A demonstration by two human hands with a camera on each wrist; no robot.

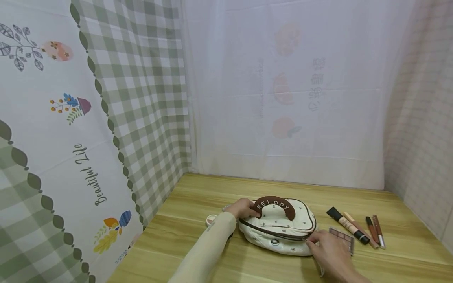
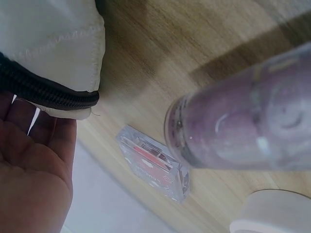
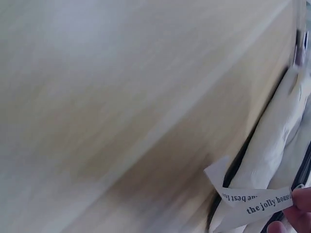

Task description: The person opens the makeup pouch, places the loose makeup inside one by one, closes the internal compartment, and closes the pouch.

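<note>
A cream cosmetic bag (image 1: 301, 212) with dark piping, small printed motifs and a brown lettered handle (image 1: 273, 201) sits on the wooden table. My left hand (image 1: 243, 209) grips its left end beside the handle; in the left wrist view the fingers (image 2: 60, 138) reach behind the bag's zippered edge. At the front right corner, my right hand (image 1: 330, 249) pinches the zipper pull. From that pull hangs a white printed ribbon (image 3: 257, 208), close to the fingertips (image 3: 301, 206) in the right wrist view. The zipper along the front looks mostly closed.
Right of the bag lie an eyeshadow palette (image 1: 348, 240), a black-capped tube (image 1: 348, 226) and several slim makeup sticks (image 1: 378, 232). A round compact (image 1: 211, 220) is at the left. The left wrist view shows a purplish bottle (image 2: 238, 116) and a clear box (image 2: 153, 162).
</note>
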